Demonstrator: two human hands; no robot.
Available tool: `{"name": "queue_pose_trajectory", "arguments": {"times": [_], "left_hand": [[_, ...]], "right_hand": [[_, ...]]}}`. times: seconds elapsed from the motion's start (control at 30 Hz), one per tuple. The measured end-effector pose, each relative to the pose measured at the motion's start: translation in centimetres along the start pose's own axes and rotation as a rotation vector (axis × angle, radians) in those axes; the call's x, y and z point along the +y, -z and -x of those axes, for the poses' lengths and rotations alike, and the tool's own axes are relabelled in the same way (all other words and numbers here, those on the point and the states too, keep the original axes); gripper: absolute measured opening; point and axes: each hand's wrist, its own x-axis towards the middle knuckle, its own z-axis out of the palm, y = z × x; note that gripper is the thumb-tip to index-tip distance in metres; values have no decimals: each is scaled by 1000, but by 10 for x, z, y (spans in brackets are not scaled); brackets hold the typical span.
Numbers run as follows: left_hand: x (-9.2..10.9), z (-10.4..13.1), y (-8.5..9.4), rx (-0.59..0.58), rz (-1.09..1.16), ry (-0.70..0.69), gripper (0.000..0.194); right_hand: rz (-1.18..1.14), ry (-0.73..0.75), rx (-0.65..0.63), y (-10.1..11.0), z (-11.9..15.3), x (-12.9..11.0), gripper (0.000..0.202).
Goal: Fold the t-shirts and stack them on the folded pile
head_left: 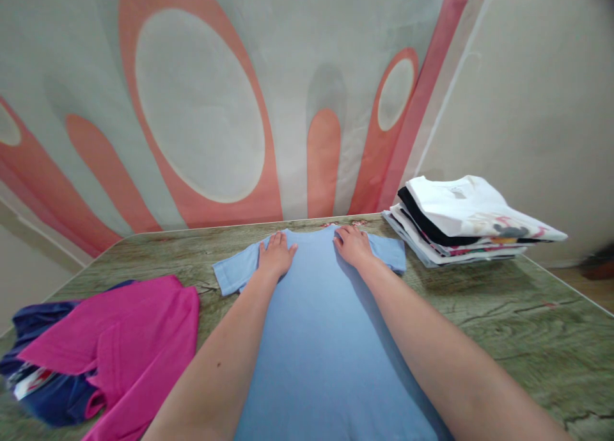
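A light blue T-shirt lies spread on the table, its neckline at the far edge and its short sleeves out to both sides. My left hand rests flat on the shirt's left shoulder, fingers stretched toward the collar. On the opposite shoulder lies my right hand, also flat, with its fingers pointing away from me. Neither hand grips the cloth. The lower part of the shirt runs out of view between my forearms.
To the left, a pink garment lies loosely over dark blue clothing. A stack of folded shirts, white on top, stands at the back right. The wood-patterned table meets a wall with a pink-and-white printed covering.
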Motion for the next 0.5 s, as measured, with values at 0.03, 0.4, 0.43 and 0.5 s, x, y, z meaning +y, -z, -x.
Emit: {"name": "queue_pose_trajectory", "arguments": {"times": [0.03,0.4,0.43,0.5], "left_hand": [[-1,0,-2,-21,8,7,63],[0,3,6,-22,29,55,66],[1,3,7,4,16,45,65],[3,3,10,55,-3,5,61]], "right_hand": [[4,-9,8,1,1,0,36],[18,-135,61,4,0,-1,31],[-6,-113,59,4,-1,-1,31],[-67,-25,44,3,-2,-1,33]]}}
